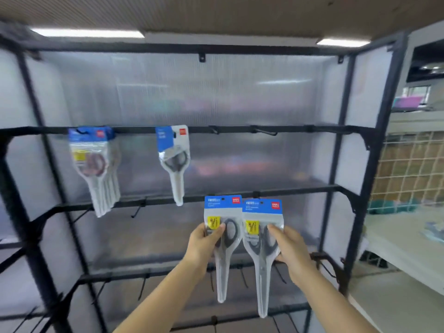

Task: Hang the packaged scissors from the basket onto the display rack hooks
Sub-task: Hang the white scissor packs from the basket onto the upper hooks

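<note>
Two clear plastic blister packs of grey-handled scissors with blue card headers are held side by side in front of the black metal display rack (341,186). The left pack (224,236) is pinched at the handle end by the left hand (204,246), thumb over its yellow sticker. The right pack (262,243) is gripped by the right hand (292,251), fingers curled round its edge. Both packs point blade-down, headers level with the middle rail. On the upper rail a bunch of like packs (96,169) hangs at left, its count too blurred to tell, and a single pack (174,162) hangs near the middle. A bare black hook (264,132) juts out to the right of it. Frosted ribbed panels (216,92) back the rack.
</note>
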